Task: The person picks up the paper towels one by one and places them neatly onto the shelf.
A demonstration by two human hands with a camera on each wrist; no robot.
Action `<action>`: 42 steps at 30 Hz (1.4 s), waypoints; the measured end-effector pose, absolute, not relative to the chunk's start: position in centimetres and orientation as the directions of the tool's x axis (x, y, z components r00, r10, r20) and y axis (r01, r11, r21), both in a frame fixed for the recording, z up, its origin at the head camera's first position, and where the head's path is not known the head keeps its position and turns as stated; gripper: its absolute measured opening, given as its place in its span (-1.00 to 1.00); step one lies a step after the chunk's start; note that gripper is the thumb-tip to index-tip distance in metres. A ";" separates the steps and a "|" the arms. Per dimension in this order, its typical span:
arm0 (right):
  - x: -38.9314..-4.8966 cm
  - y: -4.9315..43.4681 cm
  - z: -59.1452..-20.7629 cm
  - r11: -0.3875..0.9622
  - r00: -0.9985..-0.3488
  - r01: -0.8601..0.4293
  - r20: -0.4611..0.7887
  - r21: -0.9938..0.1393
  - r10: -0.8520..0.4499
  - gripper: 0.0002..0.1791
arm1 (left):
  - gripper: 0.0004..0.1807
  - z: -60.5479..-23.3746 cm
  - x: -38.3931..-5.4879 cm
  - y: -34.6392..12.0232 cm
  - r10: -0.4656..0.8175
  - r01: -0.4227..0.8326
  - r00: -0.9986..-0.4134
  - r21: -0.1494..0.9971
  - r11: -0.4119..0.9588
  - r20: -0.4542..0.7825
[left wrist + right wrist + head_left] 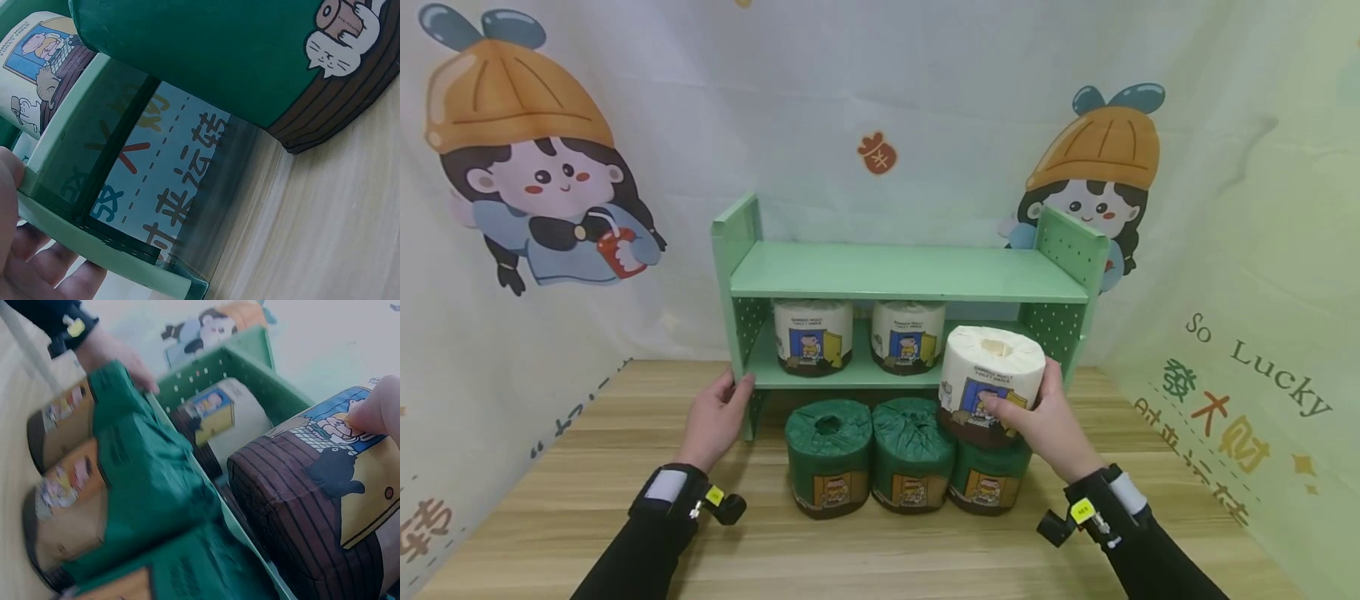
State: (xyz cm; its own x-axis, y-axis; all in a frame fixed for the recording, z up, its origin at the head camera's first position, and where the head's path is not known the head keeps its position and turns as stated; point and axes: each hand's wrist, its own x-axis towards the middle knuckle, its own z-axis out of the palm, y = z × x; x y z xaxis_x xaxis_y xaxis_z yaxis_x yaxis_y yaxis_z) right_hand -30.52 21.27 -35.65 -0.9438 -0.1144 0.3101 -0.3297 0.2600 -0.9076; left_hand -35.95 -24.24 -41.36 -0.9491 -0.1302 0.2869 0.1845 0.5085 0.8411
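My right hand [1056,429] grips a white toilet paper roll [992,367] with a dark brown base, thumb across its printed front. The roll is held upright in front of the shelf's right part and overlaps the rightmost green roll [988,475] in the head view. My left hand [715,421] holds the left side panel of the light green shelf [910,271], fingers behind the panel's edge in the left wrist view. Two more white rolls, one at left [812,337] and one at centre [907,337], stand on the middle board.
Two further green rolls, the left one [829,458] and the middle one [913,454], stand in a row with the third on the wooden table [760,550], before the shelf. A printed cloth backdrop [955,125] hangs behind and at both sides.
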 end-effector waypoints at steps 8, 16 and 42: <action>-32.7 22.1 -35.2 0.283 -0.966 -0.260 0.253 -0.923 -0.060 0.05 | -0.34 -41.3 -35.7 -24.2 -0.123 0.179 -0.953 0.843 0.507 0.277; -34.1 22.7 -34.5 0.354 -0.964 -0.264 0.255 -0.897 -0.072 0.15 | -0.31 -41.2 -35.7 -24.3 -0.124 0.173 -0.955 0.849 0.500 0.268; -36.9 23.4 -33.7 0.520 -0.970 -0.203 0.243 -0.830 0.008 0.15 | -0.29 -41.4 -35.9 -24.4 -0.117 0.173 -0.958 0.855 0.490 0.260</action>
